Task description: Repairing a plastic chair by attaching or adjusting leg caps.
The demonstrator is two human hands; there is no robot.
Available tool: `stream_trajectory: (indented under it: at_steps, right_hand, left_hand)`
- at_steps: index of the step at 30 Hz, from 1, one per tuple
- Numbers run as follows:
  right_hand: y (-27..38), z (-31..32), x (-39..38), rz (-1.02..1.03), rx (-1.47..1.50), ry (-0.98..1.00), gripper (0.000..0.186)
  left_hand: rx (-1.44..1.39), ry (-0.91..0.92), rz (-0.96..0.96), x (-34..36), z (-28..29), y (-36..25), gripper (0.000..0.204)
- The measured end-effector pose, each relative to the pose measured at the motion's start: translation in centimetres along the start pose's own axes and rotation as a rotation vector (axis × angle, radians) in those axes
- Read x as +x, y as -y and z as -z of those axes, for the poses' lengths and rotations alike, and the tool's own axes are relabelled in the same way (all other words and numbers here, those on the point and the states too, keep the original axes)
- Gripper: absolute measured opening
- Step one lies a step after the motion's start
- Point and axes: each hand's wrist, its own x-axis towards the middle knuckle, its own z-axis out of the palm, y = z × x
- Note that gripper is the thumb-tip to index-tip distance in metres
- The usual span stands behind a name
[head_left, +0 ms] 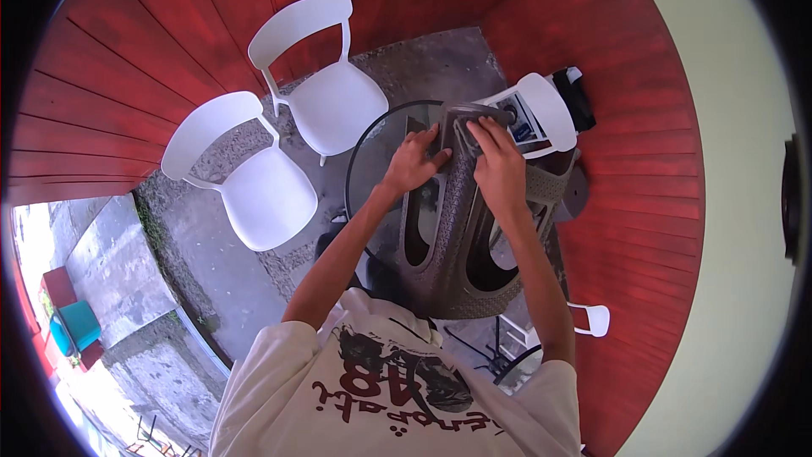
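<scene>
A brown plastic chair with a woven pattern (457, 237) lies tipped in front of me, resting over a round glass table (365, 161). My left hand (414, 161) touches the chair's far end, fingers apart and thumb stretched along a brown edge. Beside it, my right hand (499, 156) lies with straight fingers over the same far end. Something greyish shows under the right fingertips, too small to tell whether it is a cloth or part of the chair. Large oval openings run along the chair's sides.
Two white chairs (271, 195) (338, 110) stand at the left. Another white chair (550, 114), with printed papers and a black item (575, 97) by it, is at the far right. Red plank walls (634, 203) curve around. A teal chair (76, 326) stands outside, far left.
</scene>
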Motion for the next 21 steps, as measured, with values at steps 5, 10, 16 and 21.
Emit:
stream_trajectory:
  at_steps: [5, 10, 16, 21]
  right_hand:
    - [-0.6, -1.6, -1.3, -0.078, -0.120, -0.002, 0.053]
    - [1.7, -3.1, -8.6, -0.146, -0.110, -0.061, 0.056]
    - [5.1, -2.8, -16.8, -0.329, 0.009, -0.058, 0.061]
    - [6.2, -2.6, -20.0, -0.410, 0.100, -0.089, 0.062]
  left_hand:
    - [-0.013, 0.102, -0.043, 0.1, -0.2, -0.1, 0.071]
    - [-0.040, 0.019, -0.104, -0.8, -0.1, 1.1, 0.070]
    - [-0.030, 0.039, -0.112, -0.5, -0.2, 1.3, 0.070]
    - [0.011, 0.073, -0.102, -1.4, -0.5, 1.5, 0.071]
